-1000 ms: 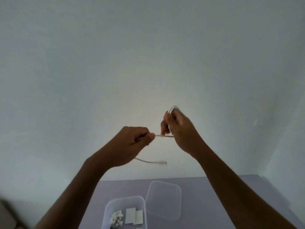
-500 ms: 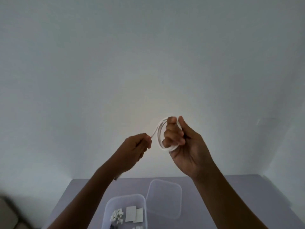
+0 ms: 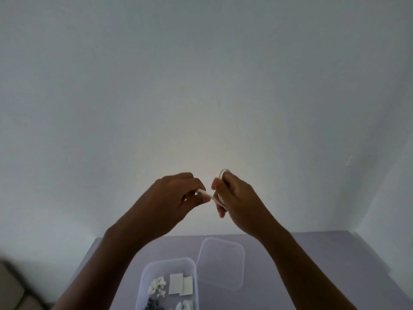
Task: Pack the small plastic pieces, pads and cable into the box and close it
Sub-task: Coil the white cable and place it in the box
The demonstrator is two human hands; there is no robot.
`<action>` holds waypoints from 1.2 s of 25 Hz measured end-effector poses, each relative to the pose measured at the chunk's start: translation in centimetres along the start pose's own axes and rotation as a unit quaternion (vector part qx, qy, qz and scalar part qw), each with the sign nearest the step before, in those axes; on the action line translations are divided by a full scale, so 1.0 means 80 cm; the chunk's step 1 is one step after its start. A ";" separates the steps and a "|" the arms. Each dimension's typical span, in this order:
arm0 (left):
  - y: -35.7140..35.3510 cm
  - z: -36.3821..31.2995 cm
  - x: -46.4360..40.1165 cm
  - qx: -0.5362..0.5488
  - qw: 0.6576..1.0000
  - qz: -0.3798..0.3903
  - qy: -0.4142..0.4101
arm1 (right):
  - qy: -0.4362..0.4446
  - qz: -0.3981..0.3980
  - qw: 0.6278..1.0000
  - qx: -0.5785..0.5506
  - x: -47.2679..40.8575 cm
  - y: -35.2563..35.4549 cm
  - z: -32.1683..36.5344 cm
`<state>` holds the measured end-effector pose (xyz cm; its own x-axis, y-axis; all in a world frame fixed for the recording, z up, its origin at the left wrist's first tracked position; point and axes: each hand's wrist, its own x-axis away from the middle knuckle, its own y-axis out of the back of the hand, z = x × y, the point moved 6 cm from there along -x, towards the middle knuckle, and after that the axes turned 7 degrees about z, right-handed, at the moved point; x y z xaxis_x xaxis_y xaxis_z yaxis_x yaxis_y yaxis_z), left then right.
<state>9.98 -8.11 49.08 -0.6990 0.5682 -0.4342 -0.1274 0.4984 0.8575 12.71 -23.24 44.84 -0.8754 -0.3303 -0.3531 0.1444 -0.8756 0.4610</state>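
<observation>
Above the worktop (image 3: 312,253), well clear of it and in front of a pale wall, both hands are working a thin white cable (image 3: 220,199). The right hand (image 3: 237,198) is grasping a small coil of it, the loops showing over the fingertips and running down across the palm side. The left hand (image 3: 176,198) is pinching the free end between thumb and fingers, just beside the right hand.

Below them, the clear plastic box (image 3: 145,278) is standing open on the worktop, with its lid (image 3: 221,262) lying flat just beside it. Inside the box, small white plastic pieces (image 3: 157,287) are sitting next to two white pads (image 3: 180,285); darker bits near the bottom edge are too cut off to name.

The cable looks light, limp and somewhat springy, so the coil is likely to be wanting to open once released. Taking hold across all the loops at once, with the loose end tucked in, seems the safest grip for lowering it into the box. The lid looks thin and flexible, best taken by its edges.
</observation>
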 end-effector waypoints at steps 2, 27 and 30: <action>0.007 0.000 -0.002 0.007 1.000 -0.022 -0.018 | -0.032 0.055 0.998 -0.013 0.004 -0.006 0.004; -0.034 0.031 -0.007 0.124 0.990 -0.043 -0.045 | -0.096 0.268 0.916 -0.282 0.002 -0.016 -0.023; -0.043 0.040 -0.008 0.125 0.990 -0.049 -0.029 | -0.089 0.211 0.957 -0.175 -0.007 -0.010 -0.029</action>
<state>13.15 -8.11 45.53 -0.6490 0.5423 -0.5336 -0.0092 0.6957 0.7182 14.14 -23.14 42.76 -0.7647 -0.6433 -0.0370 0.6218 -0.7518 0.2194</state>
